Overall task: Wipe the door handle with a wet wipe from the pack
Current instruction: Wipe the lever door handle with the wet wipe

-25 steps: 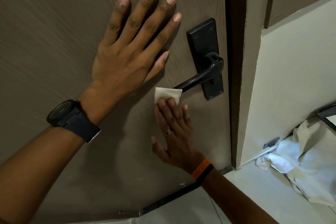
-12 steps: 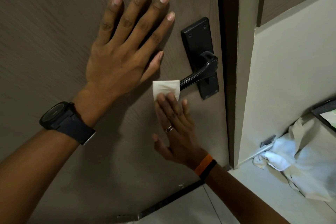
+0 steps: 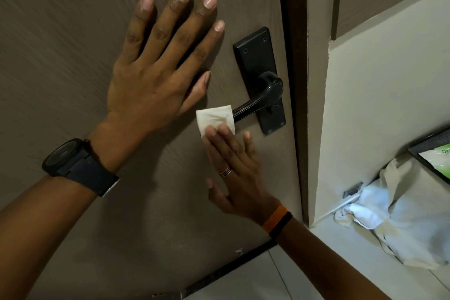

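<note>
You are in the wiping step: your right hand (image 3: pixel 233 173) presses a small folded white wet wipe (image 3: pixel 214 118) over the free end of the black metal lever door handle (image 3: pixel 258 102), which is fixed to a black rectangular backplate (image 3: pixel 255 61) near the latch edge of the brown wood-grain door (image 3: pixel 60 44). The right hand's fingers lie almost straight, thumb spread out at about 8 o'clock, pinning the wipe against the lever from below rather than curling round it; whether the wipe wraps fully round the bar cannot be told from here. Your left hand (image 3: pixel 158 75) is wide open and flat on the door at about 10 o'clock from the handle, holding nothing and, by the look of it, steadying the door. The lever is glossy, slim and curved, running from the wipe up towards 2 o'clock to its pivot knuckle on the plate; that stretch is bare and probably still unwiped. The next move most likely calls for you to close your fingers round the wipe and draw it along the lever towards the pivot, keeping the left palm firm. The green-and-white pack of wipes (image 3: pixel 438 161) sits partly in view at 3 o'clock, well apart from the handle, above a crumpled cream cloth bag (image 3: pixel 401 214).
</note>
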Tool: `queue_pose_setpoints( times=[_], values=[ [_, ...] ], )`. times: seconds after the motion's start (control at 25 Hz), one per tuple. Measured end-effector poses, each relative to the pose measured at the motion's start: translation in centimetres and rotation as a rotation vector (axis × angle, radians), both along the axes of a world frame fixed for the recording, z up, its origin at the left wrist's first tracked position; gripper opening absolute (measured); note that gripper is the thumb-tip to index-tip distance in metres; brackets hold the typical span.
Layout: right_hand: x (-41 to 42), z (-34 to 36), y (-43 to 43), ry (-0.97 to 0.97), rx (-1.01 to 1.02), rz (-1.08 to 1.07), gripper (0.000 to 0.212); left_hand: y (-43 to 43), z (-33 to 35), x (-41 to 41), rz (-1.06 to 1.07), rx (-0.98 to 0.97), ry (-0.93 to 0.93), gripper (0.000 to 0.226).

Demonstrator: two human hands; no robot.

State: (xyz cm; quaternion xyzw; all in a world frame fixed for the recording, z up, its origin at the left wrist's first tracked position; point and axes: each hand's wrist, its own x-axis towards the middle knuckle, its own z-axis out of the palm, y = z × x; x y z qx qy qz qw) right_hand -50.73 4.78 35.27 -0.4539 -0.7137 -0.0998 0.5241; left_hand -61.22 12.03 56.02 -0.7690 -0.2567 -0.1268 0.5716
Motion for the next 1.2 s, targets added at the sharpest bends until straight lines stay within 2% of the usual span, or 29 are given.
queue_pose_setpoints(
  times=[0.04,0.12,0.24,0.32,0.44,0.48,0.6,0.76,0.84,0.96,1.0,1.12,1.2],
  values=[
    [0.7,0.0,0.5,0.028,0.013,-0.055,0.070,0.0,0.0,0.0,-0.001,-0.003,-0.002,0.061],
    [2.2,0.4,1.5,0.219,0.028,-0.160,0.064,0.1,0.0,0.1,-0.002,-0.006,0.000,0.061],
    [1.7,1.2,1.4,0.434,0.012,-0.148,0.062,0.1,-0.1,0.2,0.000,0.007,0.005,0.062],
    [-0.1,1.2,0.3,0.354,-0.004,-0.052,0.067,0.2,-0.1,0.0,0.004,0.003,0.007,0.062],
    [-0.7,0.5,-0.3,0.057,0.011,0.037,0.071,0.1,-0.1,-0.1,0.000,-0.010,0.000,0.062],
    [0.0,0.5,0.2,0.077,0.014,-0.010,0.069,0.1,-0.1,-0.1,0.000,-0.021,-0.003,0.062],
    [2.0,1.5,1.7,0.374,0.010,-0.164,0.065,0.2,-0.1,0.0,-0.004,-0.023,-0.006,0.062],
    [2.0,2.5,1.7,0.666,-0.026,-0.112,0.070,0.2,-0.2,0.0,-0.010,-0.023,-0.011,0.061],
    [1.2,1.9,1.0,0.580,-0.028,-0.097,0.070,0.2,-0.2,0.0,-0.011,-0.027,-0.012,0.061],
    [0.6,0.5,-0.2,0.279,0.002,-0.018,0.066,0.2,-0.3,-0.1,-0.019,-0.024,-0.009,0.062],
    [1.0,0.6,0.0,0.278,0.007,-0.035,0.065,0.2,-0.3,-0.1,-0.024,-0.028,-0.010,0.062],
    [2.4,2.3,1.6,0.562,-0.018,-0.131,0.065,0.2,-0.2,-0.1,-0.027,-0.028,-0.014,0.062],
    [2.0,2.8,1.6,0.638,-0.040,-0.137,0.068,0.2,-0.2,0.0,-0.026,-0.030,-0.007,0.062]
  ],
)
